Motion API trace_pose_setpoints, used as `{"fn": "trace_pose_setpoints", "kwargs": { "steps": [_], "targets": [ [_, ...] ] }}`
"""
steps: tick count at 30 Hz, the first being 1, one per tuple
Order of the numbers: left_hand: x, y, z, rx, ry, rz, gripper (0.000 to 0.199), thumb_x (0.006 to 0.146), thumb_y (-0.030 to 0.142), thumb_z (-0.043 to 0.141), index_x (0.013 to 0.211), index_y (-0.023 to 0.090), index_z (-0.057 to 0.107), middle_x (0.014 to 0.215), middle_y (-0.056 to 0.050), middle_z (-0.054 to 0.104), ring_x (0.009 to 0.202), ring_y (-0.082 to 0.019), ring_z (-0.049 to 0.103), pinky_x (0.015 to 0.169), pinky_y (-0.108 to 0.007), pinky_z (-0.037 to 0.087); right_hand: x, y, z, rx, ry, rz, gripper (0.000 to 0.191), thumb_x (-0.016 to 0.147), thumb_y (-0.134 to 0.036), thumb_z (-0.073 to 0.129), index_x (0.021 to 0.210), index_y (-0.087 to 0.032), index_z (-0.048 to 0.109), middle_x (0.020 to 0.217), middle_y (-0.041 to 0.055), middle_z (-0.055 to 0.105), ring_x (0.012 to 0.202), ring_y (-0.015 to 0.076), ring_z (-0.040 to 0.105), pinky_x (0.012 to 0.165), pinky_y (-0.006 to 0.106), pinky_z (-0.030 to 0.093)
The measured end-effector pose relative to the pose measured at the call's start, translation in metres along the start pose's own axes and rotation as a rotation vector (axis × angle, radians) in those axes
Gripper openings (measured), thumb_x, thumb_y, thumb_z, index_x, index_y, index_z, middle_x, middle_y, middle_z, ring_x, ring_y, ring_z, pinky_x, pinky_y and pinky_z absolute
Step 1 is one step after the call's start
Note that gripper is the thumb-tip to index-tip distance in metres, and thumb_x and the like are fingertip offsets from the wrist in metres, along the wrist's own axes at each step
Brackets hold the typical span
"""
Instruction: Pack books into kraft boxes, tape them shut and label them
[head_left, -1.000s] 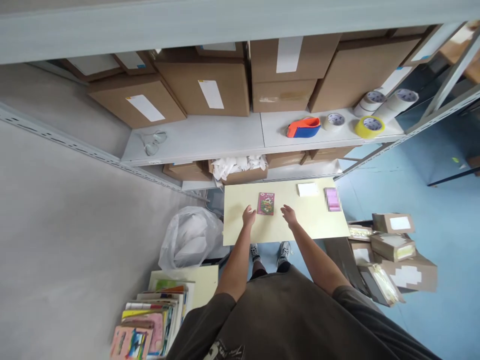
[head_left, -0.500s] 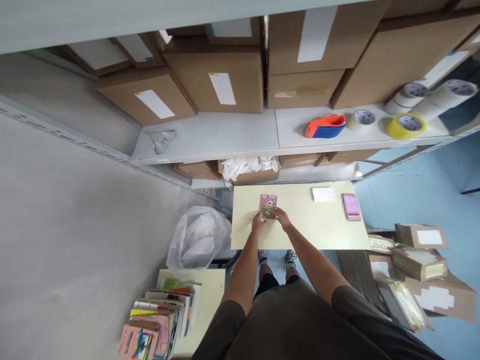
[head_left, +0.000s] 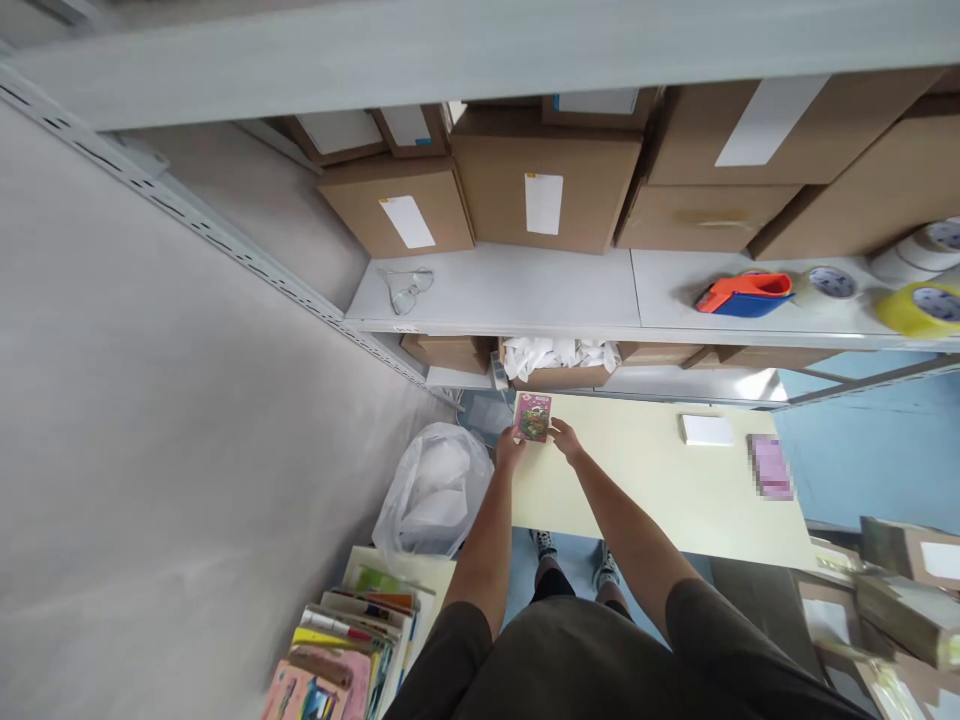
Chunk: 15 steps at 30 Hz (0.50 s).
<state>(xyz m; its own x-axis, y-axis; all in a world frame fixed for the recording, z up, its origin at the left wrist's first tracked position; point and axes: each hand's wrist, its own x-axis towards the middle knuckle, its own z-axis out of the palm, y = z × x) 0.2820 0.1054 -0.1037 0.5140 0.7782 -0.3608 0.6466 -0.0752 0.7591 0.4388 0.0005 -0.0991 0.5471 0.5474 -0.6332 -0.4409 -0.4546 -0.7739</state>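
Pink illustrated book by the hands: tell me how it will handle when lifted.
Probably fairly stiff: the pink illustrated book looks flat, with straight edges. Likely light, being small beside the table. Unlikely to roll, given its rectangular shape.

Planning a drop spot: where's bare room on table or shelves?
Table: between the right hand and the white item. Upper shelf: between the glasses and the orange-blue item. Crowded: table's left end, with the book and left hand; shelf's right end, with tape rolls.
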Motion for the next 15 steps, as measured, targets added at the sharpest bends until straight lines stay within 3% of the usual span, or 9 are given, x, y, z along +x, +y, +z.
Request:
{"fn": "trace_pose_setpoints", "kwargs": {
  "steps": [3, 7, 11, 15],
  "targets": [
    [-0.014, 0.015, -0.013, 0.012, 0.042, -0.032, 0.049, 0.087, 0.008, 0.067, 0.135, 0.015, 0.071, 0.141, -0.017, 0.070, 0.135, -0.028, 0.062, 0.119, -0.037, 0.043, -0.024, -0.015, -0.018, -0.009, 0.066, -0.045, 0.064, 0.061, -0.051, 0.086, 0.118, -0.022, 0.079, 0.134, 0.0189, 0.075, 0.123, 0.0378, 0.070, 0.093, 0.045, 0.057],
    [-0.040, 0.040, -0.022, -0.030, 0.070, 0.003, 0.047, 0.087, 0.016, 0.070, 0.133, 0.023, 0.072, 0.134, -0.010, 0.074, 0.129, -0.025, 0.068, 0.115, -0.039, 0.049, -0.069, -0.027, -0.054, -0.019, 0.097, -0.178, 0.062, 0.066, -0.064, 0.080, 0.112, -0.023, 0.078, 0.110, 0.0151, 0.082, 0.102, 0.0348, 0.077, 0.086, 0.046, 0.059],
    [-0.061, 0.072, -0.012, -0.046, 0.087, 0.166, 0.042, 0.089, 0.022, 0.070, 0.131, 0.025, 0.074, 0.135, -0.013, 0.073, 0.128, -0.029, 0.069, 0.113, -0.044, 0.053, -0.109, -0.031, -0.100, -0.046, 0.194, -0.323, 0.057, 0.074, -0.069, 0.073, 0.109, -0.025, 0.078, 0.103, 0.0135, 0.082, 0.095, 0.0342, 0.079, 0.085, 0.049, 0.061],
    [-0.072, 0.122, 0.010, -0.063, -0.028, 0.342, 0.043, 0.092, 0.023, 0.065, 0.135, 0.023, 0.072, 0.139, -0.015, 0.071, 0.128, -0.029, 0.069, 0.109, -0.046, 0.056, -0.135, -0.046, -0.162, -0.141, 0.359, -0.454, 0.049, 0.078, -0.067, 0.072, 0.107, -0.028, 0.080, 0.110, 0.0133, 0.082, 0.106, 0.0360, 0.076, 0.091, 0.050, 0.061]
  ]
}}
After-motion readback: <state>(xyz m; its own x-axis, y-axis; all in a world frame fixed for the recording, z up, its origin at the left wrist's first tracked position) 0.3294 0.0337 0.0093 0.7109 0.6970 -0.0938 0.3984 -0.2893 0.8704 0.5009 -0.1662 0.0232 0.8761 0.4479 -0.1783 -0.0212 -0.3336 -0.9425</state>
